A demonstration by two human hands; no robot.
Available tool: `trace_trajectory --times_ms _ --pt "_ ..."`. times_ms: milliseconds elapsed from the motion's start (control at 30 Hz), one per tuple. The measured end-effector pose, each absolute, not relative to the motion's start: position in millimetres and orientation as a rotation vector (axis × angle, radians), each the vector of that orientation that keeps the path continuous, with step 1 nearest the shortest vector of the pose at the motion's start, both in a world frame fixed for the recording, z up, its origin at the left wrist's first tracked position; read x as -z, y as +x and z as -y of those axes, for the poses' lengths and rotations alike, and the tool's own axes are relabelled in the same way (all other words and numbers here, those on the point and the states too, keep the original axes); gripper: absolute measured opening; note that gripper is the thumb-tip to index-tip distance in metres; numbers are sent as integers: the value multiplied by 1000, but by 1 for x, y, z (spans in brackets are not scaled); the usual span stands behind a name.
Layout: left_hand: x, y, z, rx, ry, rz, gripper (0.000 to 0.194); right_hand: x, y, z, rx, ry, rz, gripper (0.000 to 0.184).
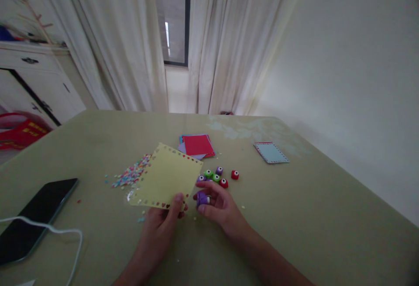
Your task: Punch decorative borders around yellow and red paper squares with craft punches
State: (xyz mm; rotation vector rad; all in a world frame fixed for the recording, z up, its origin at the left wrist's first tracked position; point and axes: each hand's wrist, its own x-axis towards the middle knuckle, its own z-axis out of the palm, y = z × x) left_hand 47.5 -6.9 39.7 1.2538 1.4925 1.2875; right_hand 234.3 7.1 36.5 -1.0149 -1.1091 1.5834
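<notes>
My left hand [166, 216] pinches the lower edge of a yellow square of paper [168, 177], thumb on top. Small punched shapes, hearts among them, run along the paper's borders. Just right of its lower corner, my right hand [222, 209] is closed around a purple craft punch [202, 199]. The punch is apart from the paper. Behind that hand sits a group of small punches in purple, green and red, including a green punch [208, 174] and a red punch [235, 174]. Some are partly hidden by my fingers.
Coloured punched-out bits [132, 172] lie heaped left of the paper. A stack of coloured paper squares [198, 145], red on top, lies farther back. Pale blue bordered squares [271, 152] lie to the right. A black tablet [39, 216] with a white cable [62, 231] is at left.
</notes>
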Motion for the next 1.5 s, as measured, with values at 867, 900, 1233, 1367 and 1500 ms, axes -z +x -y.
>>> trace_trajectory --times_ms 867,900,1233,1367,1500 --pt "-46 49 19 -1186 1179 -1597 43 -45 237 -3 -1771 -1012 947 53" --pt "-46 49 19 -1187 1168 -1592 42 -44 237 -4 -1771 -1010 942 54" --pt "-51 50 17 -1198 1151 -1498 38 -38 235 -4 -1797 -989 901 50" --pt "-48 50 17 -1168 1173 -1516 38 -40 234 -2 -1829 -973 909 50" --pt "-41 49 19 -1107 1209 -1564 41 -40 234 -2 -1836 -960 885 52"
